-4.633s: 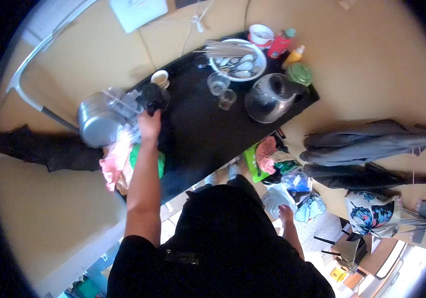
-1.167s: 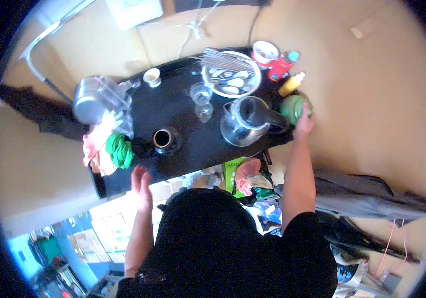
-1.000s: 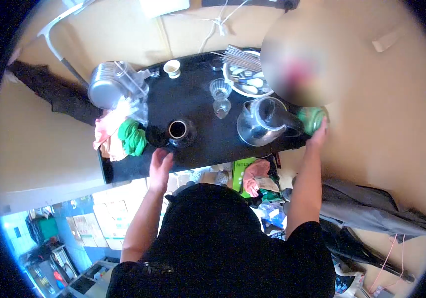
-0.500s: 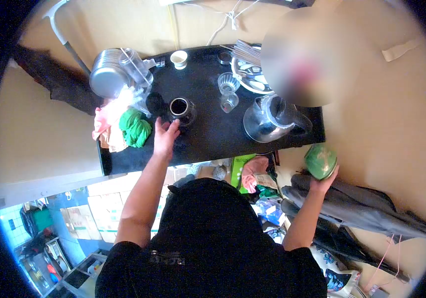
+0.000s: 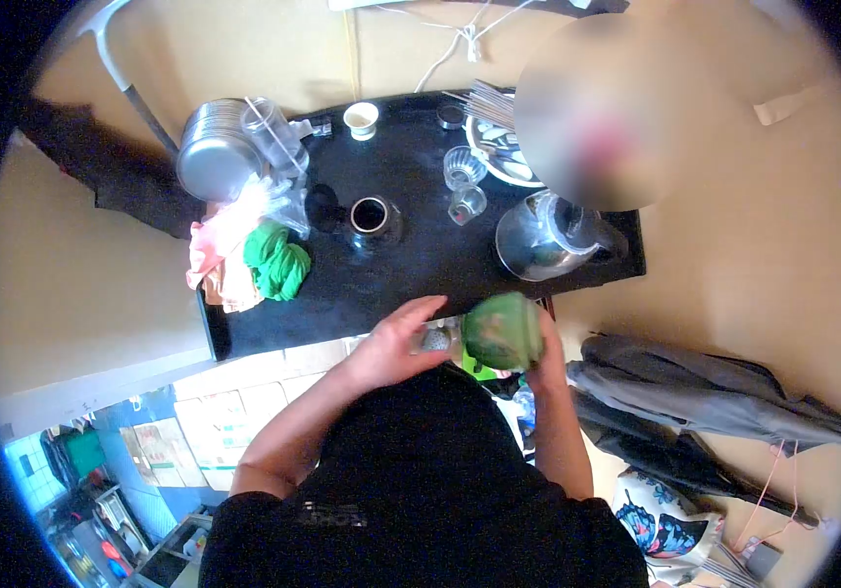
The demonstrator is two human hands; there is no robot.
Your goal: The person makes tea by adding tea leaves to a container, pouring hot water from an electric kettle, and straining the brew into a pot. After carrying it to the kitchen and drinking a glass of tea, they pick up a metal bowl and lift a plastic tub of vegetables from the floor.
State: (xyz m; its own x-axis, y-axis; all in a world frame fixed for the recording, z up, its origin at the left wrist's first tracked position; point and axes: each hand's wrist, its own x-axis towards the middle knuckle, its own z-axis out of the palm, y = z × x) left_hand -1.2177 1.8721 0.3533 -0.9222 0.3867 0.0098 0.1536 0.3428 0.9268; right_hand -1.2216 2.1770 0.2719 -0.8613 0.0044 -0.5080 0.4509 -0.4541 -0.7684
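My right hand (image 5: 548, 355) is wrapped round the side of a rounded green jar-like vessel (image 5: 501, 333) with a pale pattern, held in front of my body near the table's front edge. Motion blurs it a little. To its left, my left hand (image 5: 396, 345) has thumb and fingers apart, facing the vessel with a gap between them. A dark jar (image 5: 373, 223) with a pale-rimmed round mouth stands upright on the black table (image 5: 342, 314), beyond my left hand. The metal kettle (image 5: 536, 240) with a dark handle stands on the right, just beyond the green vessel.
Two clear glasses (image 5: 465, 169) and a white cup (image 5: 362, 121) stand farther back. A tray of cutlery (image 5: 501, 157) is at the back right. Green cloth (image 5: 278, 263), stacked metal plates (image 5: 213, 157) and a clear pitcher (image 5: 269, 127) occupy the left. Dark clothing (image 5: 695, 382) hangs at right.
My right hand has brought the green vessel left, from beside the table's right end to in front of me. My left hand has left the dark jar and moved right and nearer.
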